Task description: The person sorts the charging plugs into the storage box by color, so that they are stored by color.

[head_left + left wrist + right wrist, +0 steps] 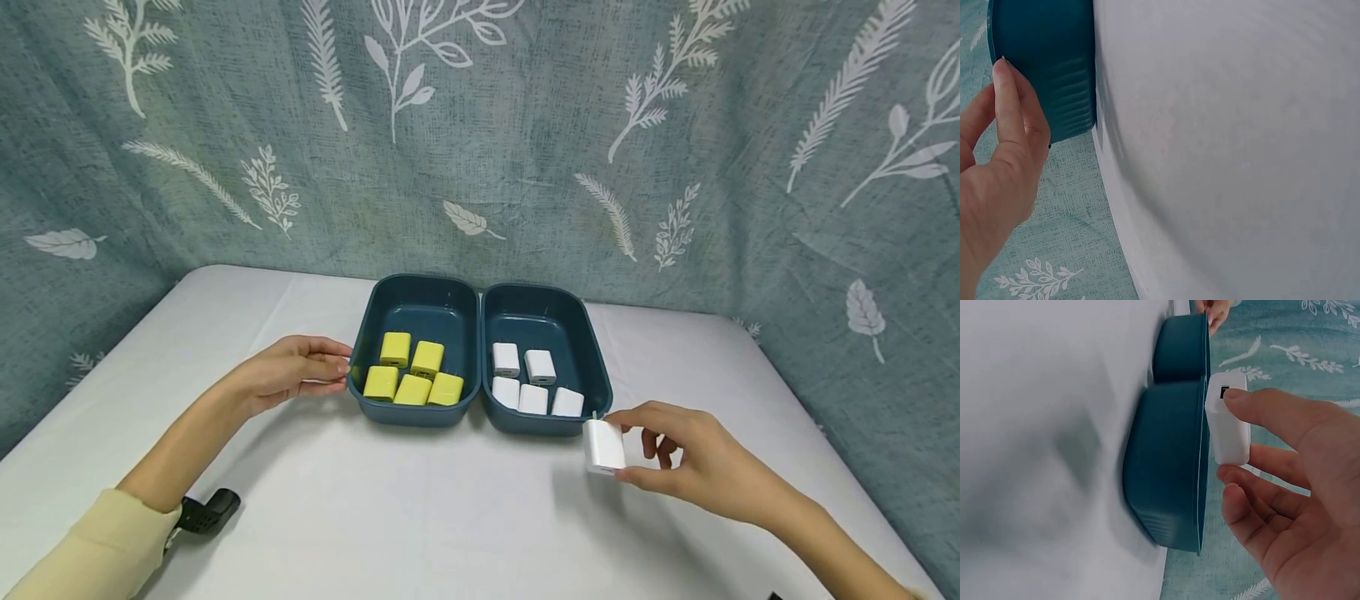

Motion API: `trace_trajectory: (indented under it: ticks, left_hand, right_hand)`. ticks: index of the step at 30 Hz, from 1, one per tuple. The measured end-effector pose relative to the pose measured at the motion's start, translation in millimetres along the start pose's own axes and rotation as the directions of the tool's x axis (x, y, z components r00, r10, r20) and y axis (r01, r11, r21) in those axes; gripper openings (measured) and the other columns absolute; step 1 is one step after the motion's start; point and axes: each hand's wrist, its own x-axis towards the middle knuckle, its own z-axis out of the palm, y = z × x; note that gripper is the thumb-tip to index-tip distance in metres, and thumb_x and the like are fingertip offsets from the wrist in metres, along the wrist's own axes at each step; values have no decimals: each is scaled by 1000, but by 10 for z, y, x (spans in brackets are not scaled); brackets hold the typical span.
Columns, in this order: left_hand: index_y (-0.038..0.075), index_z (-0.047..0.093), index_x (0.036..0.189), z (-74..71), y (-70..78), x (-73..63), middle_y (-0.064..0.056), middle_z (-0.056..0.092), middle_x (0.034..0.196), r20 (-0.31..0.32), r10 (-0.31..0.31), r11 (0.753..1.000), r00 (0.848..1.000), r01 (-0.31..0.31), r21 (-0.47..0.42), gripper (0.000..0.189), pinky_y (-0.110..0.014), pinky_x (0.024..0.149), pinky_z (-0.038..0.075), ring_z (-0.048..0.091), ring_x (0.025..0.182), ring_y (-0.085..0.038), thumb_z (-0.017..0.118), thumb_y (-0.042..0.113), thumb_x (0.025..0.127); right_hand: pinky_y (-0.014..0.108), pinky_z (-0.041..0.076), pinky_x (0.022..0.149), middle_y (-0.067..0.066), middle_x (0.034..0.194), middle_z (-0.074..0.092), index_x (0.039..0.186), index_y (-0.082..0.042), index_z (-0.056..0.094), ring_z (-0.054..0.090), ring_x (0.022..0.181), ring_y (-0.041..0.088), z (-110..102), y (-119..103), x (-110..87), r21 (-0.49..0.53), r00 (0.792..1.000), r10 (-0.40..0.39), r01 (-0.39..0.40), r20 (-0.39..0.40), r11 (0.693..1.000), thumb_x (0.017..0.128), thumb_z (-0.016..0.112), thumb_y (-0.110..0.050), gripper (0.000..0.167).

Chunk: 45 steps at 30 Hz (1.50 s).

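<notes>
My right hand (690,458) pinches a white plug-in charger (604,447) between thumb and fingers, just off the near right corner of the right blue bin (547,423). The charger's port (1224,392) faces the thumb in the right wrist view. Several white chargers (540,367) lie in that bin. My left hand (292,372) touches the left rim of the left blue bin (412,414), fingers fairly straight; no finger shows inside it. This bin holds several yellow chargers (412,389). In the left wrist view, fingertips meet the bin's rim (991,31).
Both bins stand side by side on a white-covered table (420,508). A green curtain (480,208) with white leaf prints hangs behind. A black device (210,511) is strapped to my left wrist.
</notes>
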Motion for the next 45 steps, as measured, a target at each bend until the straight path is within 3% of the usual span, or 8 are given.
trace_trajectory:
  ticks: [10, 24, 30, 37, 45]
  left_hand:
    - [-16, 36, 138, 5, -11, -12, -10, 63, 104, -7, -2, 1000, 1000, 2, 2, 44, -37, 95, 55, 67, 93, -16, 54, -2, 100]
    - [-17, 36, 138, 23, -1, -16, -9, 64, 102, 5, 6, 1000, 1000, -6, -2, 45, -36, 94, 56, 67, 92, -16, 54, -3, 99]
    - [-16, 37, 136, 13, -3, -15, -8, 64, 101, 7, 10, 1000, 1000, -10, -18, 44, -35, 93, 56, 68, 91, -16, 55, -3, 98]
    - [-16, 36, 137, 11, -16, -18, -9, 64, 100, 8, 9, 1000, 1000, -8, -23, 45, -35, 93, 56, 68, 92, -17, 55, -3, 98]
    - [-16, 36, 137, 14, -16, -11, -9, 63, 102, -1, 8, 1000, 1000, -8, -26, 45, -33, 92, 57, 68, 92, -17, 55, -4, 99]
  right_hand:
    - [18, 51, 55, -12, 96, 62, 119, -19, 67, 54, 67, 5, -66, 259, 159, -59, 998, 68, -69, -20, 996, 75, 87, -10, 49]
    - [22, 53, 55, -7, 97, 64, 120, -11, 69, 56, 70, 6, -93, 578, 373, -108, 986, 118, -131, -115, 986, 76, 86, -10, 47]
    - [24, 54, 57, -3, 97, 65, 120, -11, 69, 56, 70, 8, -94, 675, 479, -120, 981, 173, -183, -90, 976, 79, 85, -14, 45]
    - [24, 47, 51, -4, 84, 61, 119, -9, 70, 56, 69, 12, -87, 768, 633, -114, 977, 210, -214, -47, 970, 80, 85, -19, 43]
    - [26, 45, 51, 0, 93, 66, 120, -8, 70, 57, 72, 16, -85, 881, 792, -125, 971, 240, -239, -9, 963, 81, 84, -20, 44]
